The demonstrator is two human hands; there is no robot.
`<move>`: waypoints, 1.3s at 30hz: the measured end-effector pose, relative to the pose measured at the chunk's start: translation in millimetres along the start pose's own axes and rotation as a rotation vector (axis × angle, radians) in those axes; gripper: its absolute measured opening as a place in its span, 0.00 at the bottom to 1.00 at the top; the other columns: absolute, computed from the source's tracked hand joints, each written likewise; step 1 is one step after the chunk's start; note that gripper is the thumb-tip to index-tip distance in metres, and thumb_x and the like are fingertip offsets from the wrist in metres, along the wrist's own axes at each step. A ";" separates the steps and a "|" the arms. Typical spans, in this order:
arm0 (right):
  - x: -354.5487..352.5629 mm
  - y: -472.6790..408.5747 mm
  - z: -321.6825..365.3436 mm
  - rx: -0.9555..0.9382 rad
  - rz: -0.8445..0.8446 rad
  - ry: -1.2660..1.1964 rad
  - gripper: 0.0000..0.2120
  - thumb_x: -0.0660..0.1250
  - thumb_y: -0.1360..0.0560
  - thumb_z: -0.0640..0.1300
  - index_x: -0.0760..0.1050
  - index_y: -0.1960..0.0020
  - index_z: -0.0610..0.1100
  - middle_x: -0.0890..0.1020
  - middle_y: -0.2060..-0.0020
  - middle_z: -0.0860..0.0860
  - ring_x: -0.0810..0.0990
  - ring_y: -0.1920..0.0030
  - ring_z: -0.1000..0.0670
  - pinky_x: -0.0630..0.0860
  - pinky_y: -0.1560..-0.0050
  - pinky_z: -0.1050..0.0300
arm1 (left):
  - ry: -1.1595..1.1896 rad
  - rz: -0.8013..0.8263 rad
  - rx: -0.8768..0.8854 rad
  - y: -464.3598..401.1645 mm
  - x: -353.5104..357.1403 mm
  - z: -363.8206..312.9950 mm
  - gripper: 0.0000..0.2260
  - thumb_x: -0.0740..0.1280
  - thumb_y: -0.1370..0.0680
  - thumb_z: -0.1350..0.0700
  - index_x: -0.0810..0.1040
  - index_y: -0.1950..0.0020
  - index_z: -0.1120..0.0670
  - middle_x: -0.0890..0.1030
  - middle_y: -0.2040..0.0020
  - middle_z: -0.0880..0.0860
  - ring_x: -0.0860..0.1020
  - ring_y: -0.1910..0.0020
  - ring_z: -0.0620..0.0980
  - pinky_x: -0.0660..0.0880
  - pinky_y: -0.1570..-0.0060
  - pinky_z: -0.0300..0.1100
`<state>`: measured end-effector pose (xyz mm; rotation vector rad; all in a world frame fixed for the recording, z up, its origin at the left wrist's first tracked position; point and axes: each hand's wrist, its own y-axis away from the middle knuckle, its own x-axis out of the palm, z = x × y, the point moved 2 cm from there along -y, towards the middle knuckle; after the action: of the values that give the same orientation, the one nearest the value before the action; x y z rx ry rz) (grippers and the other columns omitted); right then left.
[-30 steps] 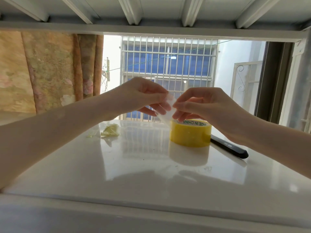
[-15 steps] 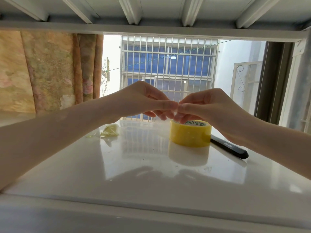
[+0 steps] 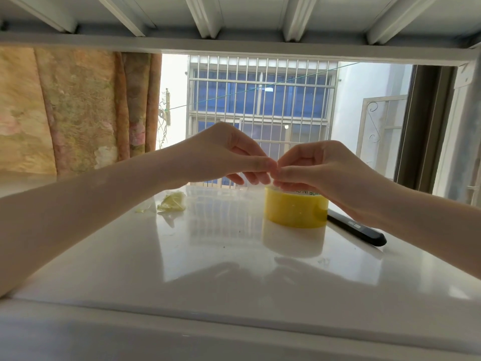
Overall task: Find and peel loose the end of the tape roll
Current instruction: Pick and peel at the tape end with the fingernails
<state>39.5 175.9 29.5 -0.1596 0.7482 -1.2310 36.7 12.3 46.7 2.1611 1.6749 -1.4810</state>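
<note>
Up above the glossy white tabletop [image 3: 213, 259], the left hand [image 3: 221, 155] and the right hand [image 3: 320, 170] are held with their fingertips meeting, each hand closed in a pinch of thumb against forefinger. Whatever is pinched between them is too small and too clear to be made out, so it cannot be told whether a strip of tape is gripped there. Neither hand is touching the tape roll [image 3: 296, 210], which is seen lying flat on the tabletop just below and behind the right hand, its yellow side wall facing the camera and printed lettering partly visible on the top rim. A black pen-like tool [image 3: 357, 230] is laid on the table just to the right of the roll, its far end hidden behind the right wrist. A crumpled yellowish scrap [image 3: 172, 202] is seen well to the left of the roll, under the left forearm. Beyond the table, a patterned curtain [image 3: 78, 110] is hung at the left and a barred window [image 3: 263, 100] is seen behind the hands.
</note>
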 end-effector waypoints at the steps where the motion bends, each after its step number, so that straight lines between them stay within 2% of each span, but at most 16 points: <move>1: -0.7 -0.3 0.3 -0.004 -0.014 0.002 0.04 0.72 0.34 0.39 0.80 0.60 0.41 0.84 0.68 0.51 0.82 0.63 0.54 0.81 0.55 0.61 | 0.009 0.010 -0.010 -0.2 -0.5 0.6 0.05 0.69 0.27 0.52 0.84 0.56 0.51 0.85 0.64 0.45 0.81 0.65 0.38 0.75 0.65 0.29; 2: -1.2 -0.5 0.6 -0.011 -0.030 0.007 0.02 0.72 0.33 0.37 0.80 0.61 0.42 0.83 0.69 0.51 0.82 0.64 0.54 0.81 0.55 0.61 | 0.020 0.016 -0.021 -0.3 -1.2 1.3 0.05 0.69 0.27 0.53 0.84 0.55 0.51 0.85 0.63 0.45 0.81 0.64 0.38 0.76 0.64 0.30; 6: -2.2 -1.0 3.6 -0.040 -0.049 0.005 0.05 0.70 0.32 0.36 0.77 0.62 0.45 0.82 0.68 0.51 0.80 0.64 0.54 0.79 0.52 0.58 | 0.149 0.034 -0.067 -0.2 -2.8 4.5 0.03 0.69 0.27 0.57 0.81 0.54 0.52 0.85 0.61 0.49 0.82 0.62 0.41 0.78 0.62 0.34; 11: -3.1 0.0 5.5 -0.074 -0.025 -0.032 0.06 0.69 0.32 0.34 0.78 0.62 0.44 0.80 0.69 0.49 0.80 0.64 0.53 0.79 0.52 0.58 | 0.273 0.082 -0.091 0.7 -3.0 6.3 0.05 0.68 0.26 0.61 0.80 0.56 0.51 0.85 0.61 0.50 0.81 0.61 0.43 0.78 0.62 0.36; 15: -4.5 -0.3 6.0 -0.082 -0.021 -0.070 0.08 0.67 0.31 0.32 0.79 0.63 0.43 0.83 0.68 0.48 0.82 0.62 0.50 0.79 0.52 0.60 | 0.295 0.047 -0.088 -0.1 -4.4 6.9 0.07 0.66 0.26 0.62 0.82 0.57 0.52 0.85 0.62 0.48 0.82 0.60 0.42 0.79 0.62 0.37; 18: -5.9 0.3 6.9 -0.074 -0.001 -0.126 0.13 0.60 0.30 0.30 0.81 0.63 0.41 0.84 0.66 0.46 0.83 0.60 0.48 0.80 0.53 0.61 | 0.313 0.032 -0.090 -0.5 -4.1 7.2 0.07 0.65 0.25 0.61 0.83 0.55 0.54 0.85 0.61 0.49 0.83 0.59 0.43 0.80 0.61 0.37; 20: -6.2 1.2 7.8 -0.081 0.019 -0.141 0.15 0.58 0.29 0.31 0.82 0.63 0.41 0.85 0.66 0.47 0.83 0.60 0.48 0.79 0.54 0.63 | 0.297 0.022 -0.087 -0.7 -4.1 6.6 0.06 0.68 0.27 0.58 0.84 0.53 0.55 0.85 0.61 0.50 0.82 0.60 0.43 0.79 0.62 0.36; 25: -3.6 0.8 5.8 -0.063 -0.025 -0.060 0.05 0.67 0.31 0.35 0.82 0.59 0.40 0.84 0.66 0.46 0.83 0.62 0.50 0.80 0.53 0.62 | 0.278 -0.012 -0.063 -2.2 -6.1 7.2 0.10 0.72 0.35 0.58 0.83 0.54 0.53 0.86 0.61 0.50 0.83 0.61 0.44 0.80 0.57 0.37; 28: -3.3 0.2 5.1 -0.046 -0.039 -0.084 0.06 0.70 0.33 0.34 0.78 0.58 0.42 0.83 0.67 0.47 0.83 0.63 0.50 0.80 0.56 0.62 | 0.287 -0.025 -0.048 -2.4 -7.0 7.9 0.11 0.73 0.37 0.58 0.83 0.55 0.52 0.86 0.59 0.53 0.84 0.60 0.46 0.80 0.55 0.38; 33: -2.4 2.7 4.3 0.008 0.016 -0.065 0.03 0.69 0.31 0.36 0.79 0.57 0.38 0.85 0.67 0.45 0.84 0.64 0.48 0.81 0.58 0.61 | 0.262 -0.059 -0.036 -2.6 -5.2 7.6 0.08 0.73 0.32 0.61 0.84 0.54 0.55 0.86 0.59 0.54 0.84 0.61 0.46 0.79 0.59 0.34; 35: -2.0 3.0 4.5 0.009 0.006 -0.059 0.03 0.68 0.31 0.33 0.79 0.57 0.36 0.85 0.68 0.45 0.84 0.65 0.49 0.81 0.59 0.61 | 0.232 -0.055 -0.040 -2.8 -3.5 7.9 0.06 0.73 0.31 0.60 0.83 0.55 0.55 0.86 0.61 0.53 0.84 0.62 0.45 0.79 0.59 0.35; 39: -2.1 3.2 6.0 0.003 -0.021 -0.047 0.05 0.68 0.31 0.31 0.77 0.62 0.39 0.85 0.67 0.45 0.84 0.65 0.49 0.80 0.61 0.62 | 0.244 0.018 -0.093 -2.2 0.7 8.3 0.04 0.69 0.27 0.56 0.81 0.56 0.56 0.85 0.65 0.52 0.83 0.63 0.46 0.79 0.60 0.36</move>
<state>45.3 177.3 33.4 -0.1935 0.7054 -1.2439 29.6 9.3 42.7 2.3792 1.7482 -1.1480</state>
